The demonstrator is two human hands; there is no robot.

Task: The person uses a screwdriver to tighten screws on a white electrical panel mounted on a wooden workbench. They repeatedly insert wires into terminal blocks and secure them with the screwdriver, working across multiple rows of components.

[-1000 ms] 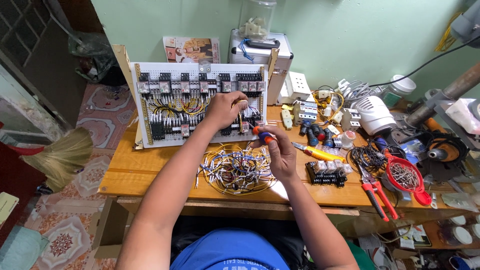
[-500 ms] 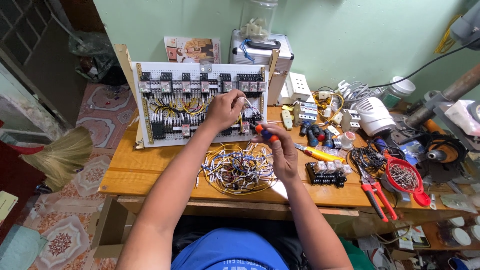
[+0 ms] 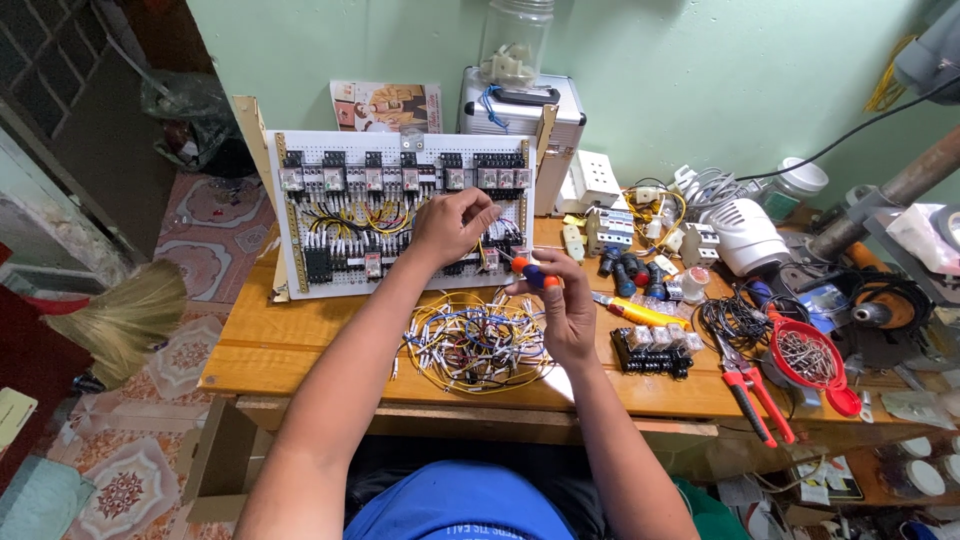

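pinching a wire at the wiring board mid-frame, the left hand has shifted slightly right, while the right hand keeps its grip clenched on the screwdriver.

A small orange-and-blue-handled screwdriver points at the upright white wiring panel of relays.

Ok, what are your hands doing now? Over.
Left hand on wiring board. Right hand holds screwdriver. Wire pile below.
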